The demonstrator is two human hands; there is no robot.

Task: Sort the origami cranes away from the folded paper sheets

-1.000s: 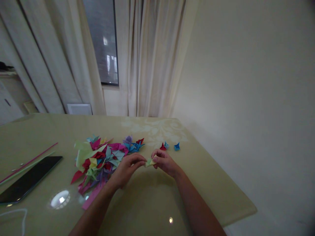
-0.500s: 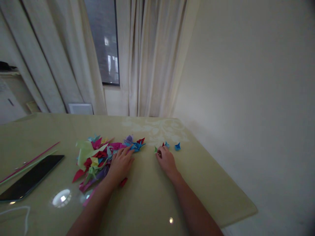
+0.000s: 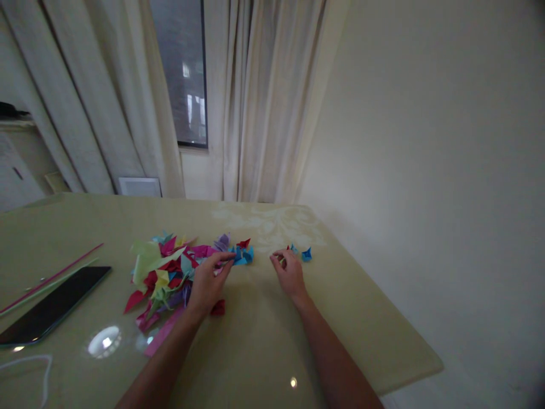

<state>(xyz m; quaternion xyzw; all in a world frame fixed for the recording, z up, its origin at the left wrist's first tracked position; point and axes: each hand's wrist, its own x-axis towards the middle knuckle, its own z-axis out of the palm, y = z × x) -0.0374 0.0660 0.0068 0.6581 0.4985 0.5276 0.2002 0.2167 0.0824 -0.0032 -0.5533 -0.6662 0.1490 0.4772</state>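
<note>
My left hand (image 3: 209, 283) reaches over the right side of a heap of folded colored paper (image 3: 164, 265). Its thumb and fingertips pinch together at a blue origami piece (image 3: 243, 255) on the heap's right edge. A red folded piece (image 3: 243, 243) and a purple one (image 3: 222, 242) lie just beyond. To the right, my right hand (image 3: 290, 274) hovers low over the table with thumb and fingers curled together; whatever they hold is too small to make out. Close behind it sit a small blue origami piece (image 3: 306, 254) and a light blue one (image 3: 293, 248).
A black phone or tablet (image 3: 55, 304) lies at the left of the glossy table (image 3: 251, 352). Beyond it are thin pink (image 3: 63, 272) and green strips (image 3: 55, 289). A white cable (image 3: 46, 369) is at the near left. The wall (image 3: 426, 199) borders the right side.
My left hand has gone from lying spread on the heap to pinching at the blue piece, which has turned. My right hand has risen slightly, fingers still curled.
</note>
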